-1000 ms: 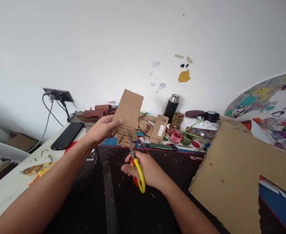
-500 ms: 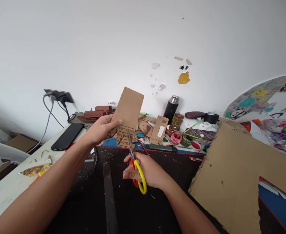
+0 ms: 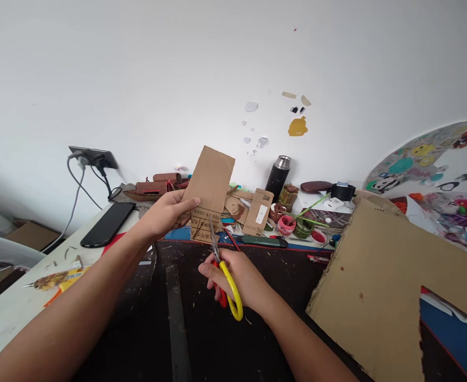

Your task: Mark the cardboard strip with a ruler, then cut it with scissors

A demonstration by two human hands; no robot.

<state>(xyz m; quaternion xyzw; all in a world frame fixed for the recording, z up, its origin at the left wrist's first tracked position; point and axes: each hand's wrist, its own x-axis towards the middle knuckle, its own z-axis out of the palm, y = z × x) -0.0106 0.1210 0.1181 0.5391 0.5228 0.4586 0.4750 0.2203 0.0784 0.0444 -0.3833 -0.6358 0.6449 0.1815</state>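
Note:
Left of centre, my left hand [image 3: 169, 211] pinches a tan cardboard piece [image 3: 211, 178] by its left edge, thumb on its face. Printed black characters run along the piece's lower part. Scissors [image 3: 227, 284] with one yellow and one red handle are in my right hand [image 3: 235, 276], fingers wrapped about the handles. Their blades point up and slightly left, in front of the cardboard's printed lower end. Whether the blades touch the cardboard I cannot tell.
A large cardboard sheet [image 3: 368, 270] lies at right. Behind the hands stand a black thermos [image 3: 278, 178] and paint jars [image 3: 286, 225]. A metal ruler [image 3: 177, 323] lies on the dark mat. At left are a phone [image 3: 108, 225] and a glue gun [image 3: 58, 279].
The cardboard's top edge has dropped slightly. My right thumb and fingers have shifted on the scissor handles. The whole view has moved a little.

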